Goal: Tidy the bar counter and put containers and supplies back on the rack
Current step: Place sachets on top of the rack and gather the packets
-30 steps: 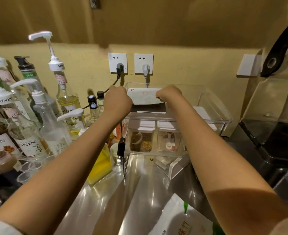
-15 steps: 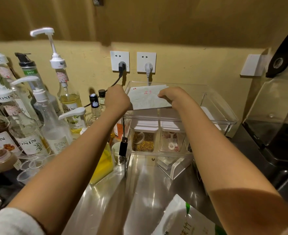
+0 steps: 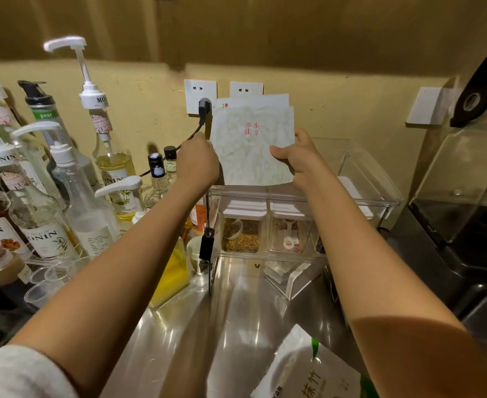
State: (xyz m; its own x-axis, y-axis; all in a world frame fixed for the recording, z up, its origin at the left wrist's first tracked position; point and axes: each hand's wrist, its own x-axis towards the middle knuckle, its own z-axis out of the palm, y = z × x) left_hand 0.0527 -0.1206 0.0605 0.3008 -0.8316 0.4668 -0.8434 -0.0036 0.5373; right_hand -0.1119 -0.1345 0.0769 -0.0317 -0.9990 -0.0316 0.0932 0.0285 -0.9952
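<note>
At nine o'clock stood a crowd of tall clear glass syrup bottles with white pump tops (image 3: pixel 98 133), smooth and glossy, with small clear plastic cups (image 3: pixel 42 285) low at eight o'clock. Your left hand (image 3: pixel 197 160) was curled around the left edge of a stack of flat, pale green paper packets with red characters (image 3: pixel 252 145), thumb side hidden, so you were gripping it. The packets stood upright, faces toward you, long axis roughly vertical, bottom edge just above the clear acrylic tray (image 3: pixel 360 179) topping the wire rack (image 3: pixel 210 254). They covered part of the white wall sockets (image 3: pixel 200 94) at twelve o'clock. Your right hand (image 3: pixel 299 159) pinched the right edge, thumb across the front. Below, transparent lidded boxes (image 3: pixel 241 231) held dried bits. At five o'clock a white pouch (image 3: pixel 308 369) lay on the shiny steel counter (image 3: pixel 236 326).
</note>
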